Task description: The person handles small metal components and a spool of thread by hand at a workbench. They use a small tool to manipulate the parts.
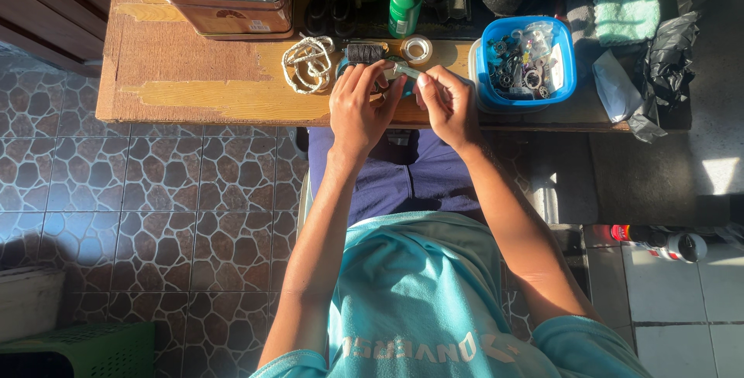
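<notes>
Head view, looking down on a seated person at a worn wooden workbench (194,76) with peeling, sunlit top.

Left hand (363,111): fingers curled narrow, fingertips pinching one end of a small pale grey-green strip-like part (404,72). Exact kind of the part cannot be told; it is small and partly covered by the fingers.

Right hand (448,103): fingers bent close together, thumb and forefinger pinching the other end of the same small part. Both hands meet over the front edge of the bench, just above the person's lap.

Position of the part: between the two sets of fingertips, held just above the bench top, directly in front of a roll of clear tape (417,49) and beside a dark spool of black thread (363,53).

Items about the hands:
- Coiled whitish cord bundle (308,63), lying on the bench just left of the left hand.
- Green plastic bottle with red nozzle cap (404,2), upright behind the tape roll.
- Blue plastic tub (487,76) filled with small metal parts, near the right hand, to its right.
- Brown rectangular tin box (232,18) holding green and clear odds, at the bench's back left.
- Folded teal towel (624,6) and crumpled black plastic sheet (666,68), far right.

Person: teal shirt, blue shorts. Floor: brown stone-pattern tiles (155,192).
</notes>
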